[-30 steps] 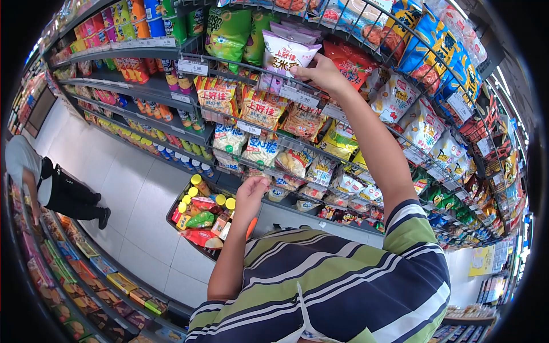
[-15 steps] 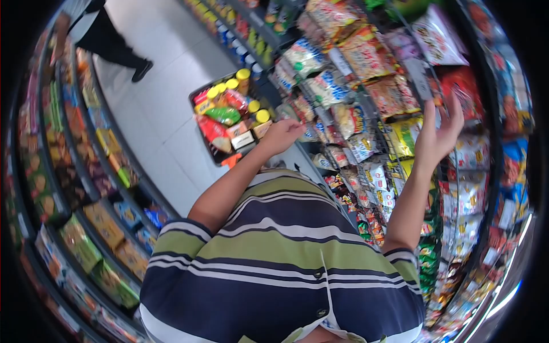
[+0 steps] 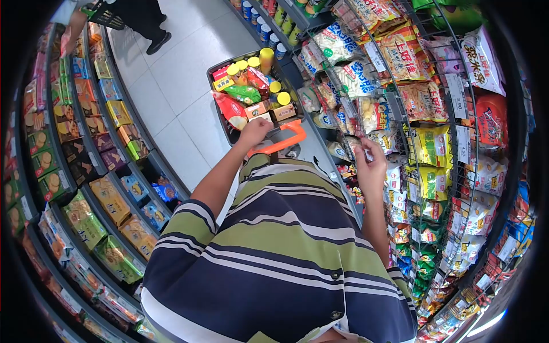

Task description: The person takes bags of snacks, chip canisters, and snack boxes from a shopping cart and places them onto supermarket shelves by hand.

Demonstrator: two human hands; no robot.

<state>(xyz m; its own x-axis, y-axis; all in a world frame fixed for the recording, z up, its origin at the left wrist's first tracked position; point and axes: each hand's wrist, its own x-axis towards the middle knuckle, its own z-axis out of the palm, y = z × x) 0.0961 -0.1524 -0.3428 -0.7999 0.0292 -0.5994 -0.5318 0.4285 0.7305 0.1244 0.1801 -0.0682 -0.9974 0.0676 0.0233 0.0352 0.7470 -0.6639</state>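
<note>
My left hand point(image 3: 255, 132), its fingers curled, is over the near rim of a dark shopping basket point(image 3: 214, 94). An orange handle point(image 3: 289, 143) slants out beside it; whether my fingers grip any part of it is hidden. In the basket lie yellow-lidded canisters point(image 3: 266, 60), a green bag point(image 3: 243, 94), a red bag point(image 3: 229, 110) and small boxes point(image 3: 284, 112). At the wire snack rack on the right, my right hand point(image 3: 372, 163) has its thumb and fingertips drawn together beside clear snack packets point(image 3: 341, 150). What is between those fingertips cannot be made out.
Wire racks of bagged snacks point(image 3: 429, 146) with price tags point(image 3: 456, 96) line the right side. Shelves of biscuit packs point(image 3: 108, 197) curve along the left. Pale floor tiles point(image 3: 194, 123) run between them. Another person point(image 3: 140, 20) with a green basket point(image 3: 103, 15) stands at the upper left.
My right hand has come down and left from the upper snack bags, its spread fingers now drawn together. My left hand has moved left to the basket's rim; the orange handle shows more fully.
</note>
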